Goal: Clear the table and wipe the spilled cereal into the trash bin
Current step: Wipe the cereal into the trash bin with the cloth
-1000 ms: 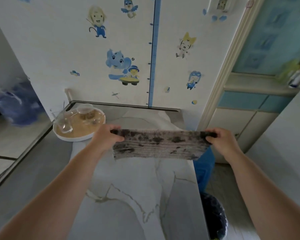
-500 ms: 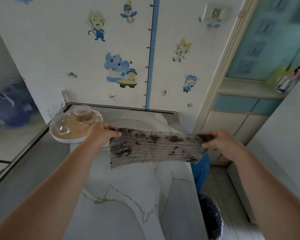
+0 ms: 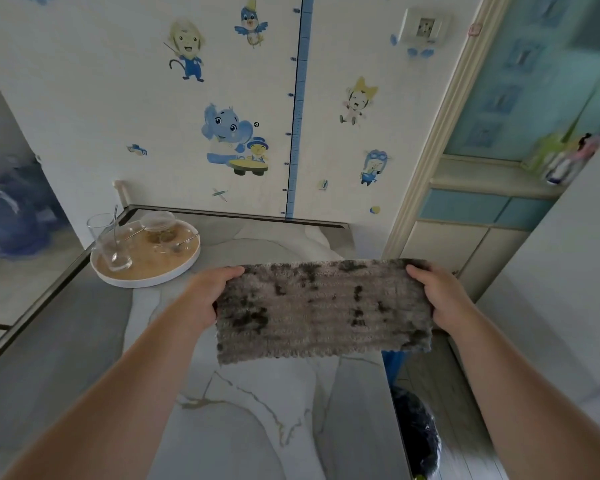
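A grey ribbed cloth (image 3: 323, 306), blotched with dark stains, is hanging stretched in the air above the far-right part of the white marble-veined bench (image 3: 257, 410), its long edge running from nine to three o'clock. The left hand (image 3: 205, 296) is gripping the cloth's nine o'clock end, with the thumb lying along the top edge and the fingers hidden behind the fabric. The right hand (image 3: 440, 296) is gripping the three o'clock end the same way, and the cloth is being held taut between the two hands.

At five o'clock from the cloth, a trash bin lined with a black bag (image 3: 416, 434) is showing partly beside the bench edge. At ten o'clock from the cloth, a round white tray with a tan inside (image 3: 142, 281) is sitting on the bench near its far-left corner. It is carrying a clear glass tumbler (image 3: 110, 244) with a metal spoon (image 3: 114, 220) leaning in it, and a small clear glass bowl (image 3: 158, 223). At twelve o'clock, a white wall with cartoon stickers (image 3: 84, 98) and a blue height-chart strip (image 3: 297, 116) is rising behind the bench.
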### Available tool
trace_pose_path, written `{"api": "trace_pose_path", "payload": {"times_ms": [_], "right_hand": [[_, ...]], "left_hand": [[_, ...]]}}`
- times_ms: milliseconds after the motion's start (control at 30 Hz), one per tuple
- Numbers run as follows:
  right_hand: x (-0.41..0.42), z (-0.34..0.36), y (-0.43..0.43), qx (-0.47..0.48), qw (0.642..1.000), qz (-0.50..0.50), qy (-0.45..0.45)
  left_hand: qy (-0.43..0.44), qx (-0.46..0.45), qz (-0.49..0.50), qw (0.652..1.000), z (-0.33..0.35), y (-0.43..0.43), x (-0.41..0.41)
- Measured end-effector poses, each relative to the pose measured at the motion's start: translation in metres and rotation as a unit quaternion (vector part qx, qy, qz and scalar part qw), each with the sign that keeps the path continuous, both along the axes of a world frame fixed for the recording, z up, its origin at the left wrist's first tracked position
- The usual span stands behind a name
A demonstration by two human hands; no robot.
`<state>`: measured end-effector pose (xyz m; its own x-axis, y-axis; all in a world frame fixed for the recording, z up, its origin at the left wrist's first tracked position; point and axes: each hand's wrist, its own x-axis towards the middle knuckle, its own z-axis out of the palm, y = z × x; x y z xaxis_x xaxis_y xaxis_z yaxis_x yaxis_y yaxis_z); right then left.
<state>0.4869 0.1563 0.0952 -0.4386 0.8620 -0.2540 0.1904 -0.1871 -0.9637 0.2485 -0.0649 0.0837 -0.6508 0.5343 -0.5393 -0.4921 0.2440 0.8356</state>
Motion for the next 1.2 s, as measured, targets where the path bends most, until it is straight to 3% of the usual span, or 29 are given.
{"api": "trace_pose_path", "payload": {"times_ms": [233,400,633,833,1000,1100,1200], "right_hand": [[-0.014,-0.018,-0.003,0.024,0.996,-0.021,-0.086],[-0.045,-0.02,-0.031,0.096,0.985,0.017,-0.145],[-0.066,-0.013,-0.082,0.188,0.962,0.14,-0.137],[-0.053,-0.016,-0.083,0.149,0.973,0.158,-0.071],[-0.057,-0.02,-0.086,0.231,0.96,0.119,-0.101],[-0.061,-0.015,-0.08,0.118,0.99,0.072,-0.017],[-0.058,-0.013,-0.07,-0.033,0.996,0.046,0.064]], "left_hand": [[-0.014,0.022,0.036,0.999,-0.012,0.008,0.013],[0.024,0.047,-0.015,0.999,-0.009,0.034,0.047],[0.07,0.069,-0.091,0.991,0.006,0.063,0.081],[0.093,0.05,-0.1,0.989,0.013,0.059,0.078],[0.205,0.019,-0.141,0.968,0.005,0.056,0.075],[0.245,0.024,-0.092,0.965,-0.007,0.049,0.059],[0.219,0.019,-0.068,0.973,-0.02,0.042,0.044]]}}
